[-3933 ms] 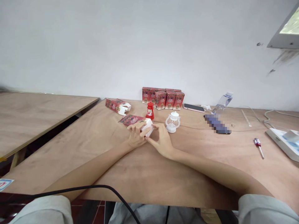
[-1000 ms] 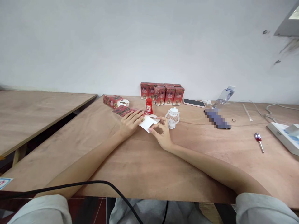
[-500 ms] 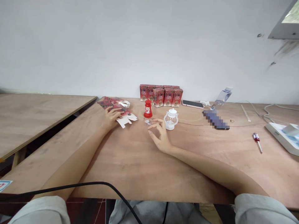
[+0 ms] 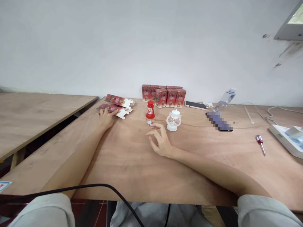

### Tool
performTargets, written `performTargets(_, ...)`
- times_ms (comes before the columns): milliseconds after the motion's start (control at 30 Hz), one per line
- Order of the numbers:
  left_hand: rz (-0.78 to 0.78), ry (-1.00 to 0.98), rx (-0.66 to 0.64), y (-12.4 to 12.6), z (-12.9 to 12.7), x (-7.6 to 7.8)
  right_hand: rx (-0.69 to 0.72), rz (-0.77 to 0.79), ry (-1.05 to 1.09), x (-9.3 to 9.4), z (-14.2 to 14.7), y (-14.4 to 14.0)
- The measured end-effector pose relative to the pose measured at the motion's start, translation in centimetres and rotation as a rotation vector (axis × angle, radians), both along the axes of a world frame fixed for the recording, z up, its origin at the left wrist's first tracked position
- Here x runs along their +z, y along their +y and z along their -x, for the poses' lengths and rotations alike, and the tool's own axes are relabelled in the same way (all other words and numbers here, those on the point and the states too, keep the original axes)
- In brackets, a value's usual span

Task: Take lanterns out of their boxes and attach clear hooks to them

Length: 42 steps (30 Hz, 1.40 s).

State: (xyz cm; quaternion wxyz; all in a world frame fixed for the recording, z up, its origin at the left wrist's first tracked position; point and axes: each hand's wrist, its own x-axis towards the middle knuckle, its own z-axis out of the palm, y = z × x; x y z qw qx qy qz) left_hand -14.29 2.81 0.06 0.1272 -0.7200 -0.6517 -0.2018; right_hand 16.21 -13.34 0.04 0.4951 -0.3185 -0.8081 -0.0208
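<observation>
My left hand (image 4: 105,119) rests at the near edge of a red printed flattened carton (image 4: 109,107) with white flaps, its fingers spread over it. Just behind lies a second flattened carton (image 4: 119,100), partly overlapped. My right hand (image 4: 161,141) is open above the table, fingers curved and apart, holding nothing. Beyond its fingertips lie some small clear and white pieces (image 4: 149,122), too small to name. A small red lantern (image 4: 150,109) stands upright behind them. To the right of the fingers is an upright white lantern (image 4: 173,120) with a clear body and side handle.
Several upright red boxes (image 4: 170,97) stand in rows by the wall. Right of them are a phone (image 4: 196,105), a tilted water bottle (image 4: 224,100), a blurred-out dark item (image 4: 219,121), a screwdriver (image 4: 260,143) and a power strip (image 4: 287,138). A black cable (image 4: 104,185) crosses the near edge.
My left hand has moved left with the front carton, which now lies lower left, uncovering more of the carton behind. My right hand has shifted slightly left, away from the white lantern, its fingers wider apart.
</observation>
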Motion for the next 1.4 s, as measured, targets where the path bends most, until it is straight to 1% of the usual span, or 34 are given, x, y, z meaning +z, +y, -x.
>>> performTargets(67,0.092,-0.019,0.015,-0.3,0.0,0.2,-0.025,-0.093,-0.118,0.6,-0.5,0.5)
performTargets(133,0.110,-0.039,0.024,-0.7,-0.2,0.5,-0.084,-0.122,-0.198,1.8,-1.4,1.2)
performTargets(233,-0.005,-0.065,0.046,-1.4,-0.8,0.9,-0.238,-0.045,-0.231,4.1,-3.0,2.4)
performTargets(300,-0.103,-0.090,0.048,-1.8,-1.4,1.1,-0.334,0.007,-0.254,5.1,-4.3,3.2)
performTargets(367,-0.182,-0.117,0.027,-2.1,-1.9,1.3,-0.425,0.044,-0.305,5.3,-5.6,3.9)
performTargets(433,-0.238,-0.128,-0.030,-2.4,-2.7,1.4,-0.506,0.099,-0.377,5.0,-6.8,4.3)
performTargets(467,-0.263,-0.126,-0.073,-2.6,-3.2,1.4,-0.529,0.131,-0.410,4.7,-7.4,4.5)
performTargets(533,-0.307,-0.111,-0.182,-3.2,-4.6,1.4,-0.526,0.182,-0.439,4.2,-8.2,4.7)
performTargets(600,-0.336,-0.083,-0.334,-4.2,-6.5,1.2,-0.475,0.196,-0.400,4.0,-8.7,4.5)
performTargets(667,-0.349,-0.082,-0.528,-5.7,-9.0,1.0,-0.407,0.204,-0.297,4.1,-8.7,4.0)
performTargets(767,-0.324,-0.177,-0.726,-8.6,-12.9,0.6,-0.297,0.250,-0.099,4.1,-7.8,2.9)
performTargets(833,-0.203,-0.240,-0.820,-10.6,-15.0,0.6,-0.224,0.258,-0.005,3.7,-6.8,2.0)
performTargets(900,-0.093,-0.306,-0.838,-12.0,-16.4,0.7,-0.161,0.239,0.021,3.0,-5.9,1.3)
performTargets(1000,0.025,-0.369,-0.835,-13.0,-17.1,1.1,-0.120,0.177,0.043,1.5,-4.9,0.7)
performTargets(1067,0.038,-0.401,-0.826,-13.0,-17.0,1.3,-0.145,0.121,0.121,0.5,-4.6,0.7)
performTargets(1167,0.001,-0.414,-0.806,-12.8,-16.8,1.3,-0.237,0.055,0.229,-0.4,-4.9,1.1)
performTargets(1300,-0.002,-0.392,-0.759,-12.6,-16.8,1.0,-0.335,0.048,0.277,-0.5,-5.5,1.6)
performTargets(1400,0.025,-0.409,-0.675,-12.6,-16.9,1.0,-0.304,0.068,0.277,-0.4,-5.6,1.6)
